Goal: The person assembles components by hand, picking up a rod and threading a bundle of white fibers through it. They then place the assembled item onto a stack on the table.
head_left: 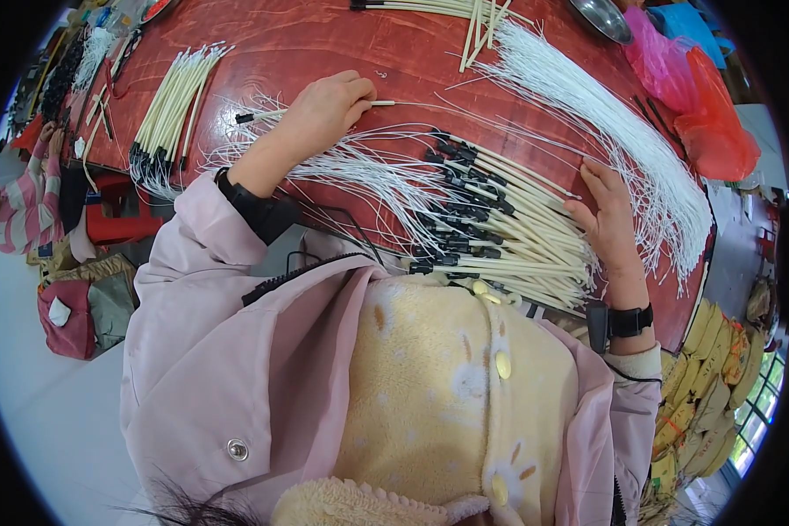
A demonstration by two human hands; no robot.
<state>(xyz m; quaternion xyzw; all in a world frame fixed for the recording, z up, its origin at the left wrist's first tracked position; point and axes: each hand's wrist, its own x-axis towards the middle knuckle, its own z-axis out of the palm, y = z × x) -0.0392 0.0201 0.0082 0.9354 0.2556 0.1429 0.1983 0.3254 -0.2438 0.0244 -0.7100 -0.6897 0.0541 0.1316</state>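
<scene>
- In the head view, the left hand (324, 114) has its fingers curled over a cream stick (382, 103) with a black end, which lies over the red table (307, 39).
- A thin white strand (412, 104) runs from that stick's tip toward the right hand (612, 210).
- The right hand's thumb stands apart from its fingers; whether the fingertips catch the strand, I cannot tell.
- Just beside the right hand, close to the person, lies a thick pile of cream sticks (535, 230), black ends leftward, white strands trailing among them.
- The bundle of sticks (175, 101) at far left, white at the upper tips with strands below, looks further along.
- Much seems left: a broad sheaf of loose strands (605, 114) lies at right, apart from the sticks.
</scene>
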